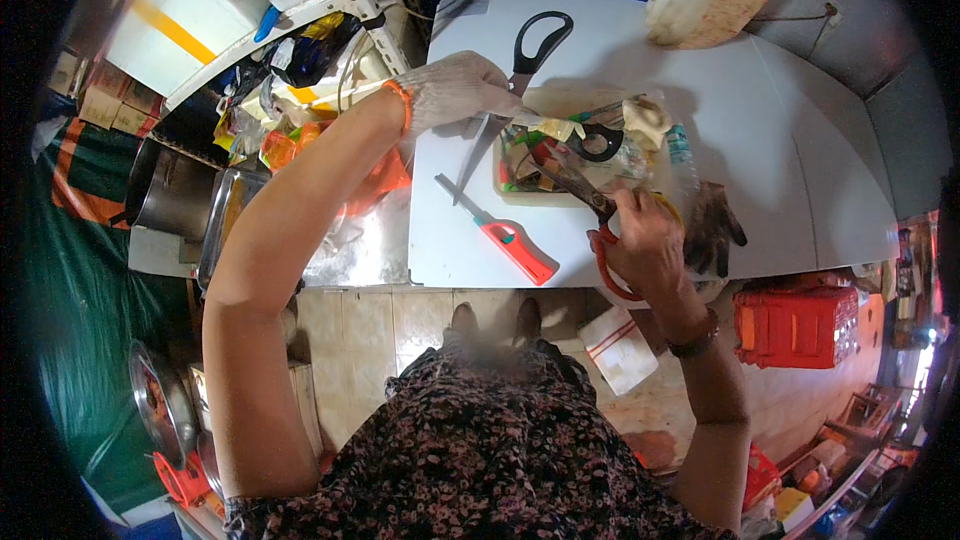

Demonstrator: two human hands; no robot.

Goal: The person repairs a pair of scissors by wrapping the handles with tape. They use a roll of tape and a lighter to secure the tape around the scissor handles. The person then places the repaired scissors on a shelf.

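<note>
My left hand, in a white knit glove with an orange cuff, closes around the middle of large black-handled scissors. Their long blade slants down to the left over the white table. My bare right hand grips red-handled scissors, whose dark blades point up-left over a plastic tray. Small items and plastic wrappers fill that tray. A black loop handle also shows there; whether it belongs to the larger scissors, I cannot tell. Below the tray lies a red gas lighter.
Beside my right hand lies a dark glove. A crumpled pale glove rests at the tray's corner. Bags and a metal pot crowd the left side. A red crate stands to the right of a white box.
</note>
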